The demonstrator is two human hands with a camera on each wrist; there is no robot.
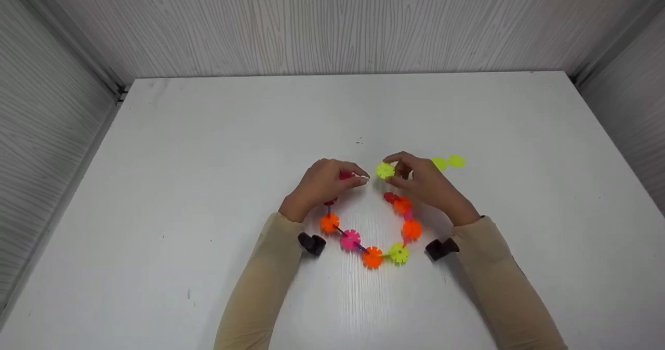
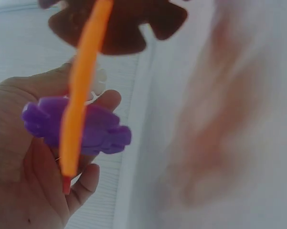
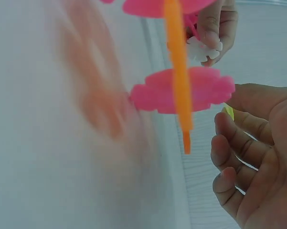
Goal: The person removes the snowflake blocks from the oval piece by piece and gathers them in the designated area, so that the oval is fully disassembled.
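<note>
A chain of notched plastic linking discs curves across the white table, among them an orange disc (image 1: 372,257), a pink disc (image 1: 350,240) and a yellow-green disc (image 1: 399,253). At the chain's left end my left hand (image 1: 323,184) pinches a white notched disc (image 3: 200,50) between thumb and fingers. Just across a small gap, a loose-looking yellow disc (image 1: 385,170) is held in my right hand (image 1: 428,181) by thumb and index finger. Below that hand lies the chain's right end, a red disc (image 1: 390,197). Close to the left wrist camera are a purple disc (image 2: 105,126) and an orange one (image 2: 79,95).
Beyond the right hand lie two yellow-green discs (image 1: 456,161), partly behind its fingers. A black wrist camera (image 1: 311,244) sits at the left cuff and another (image 1: 441,248) at the right. Pale wood-grain panels (image 1: 332,28) wall the table's back and sides.
</note>
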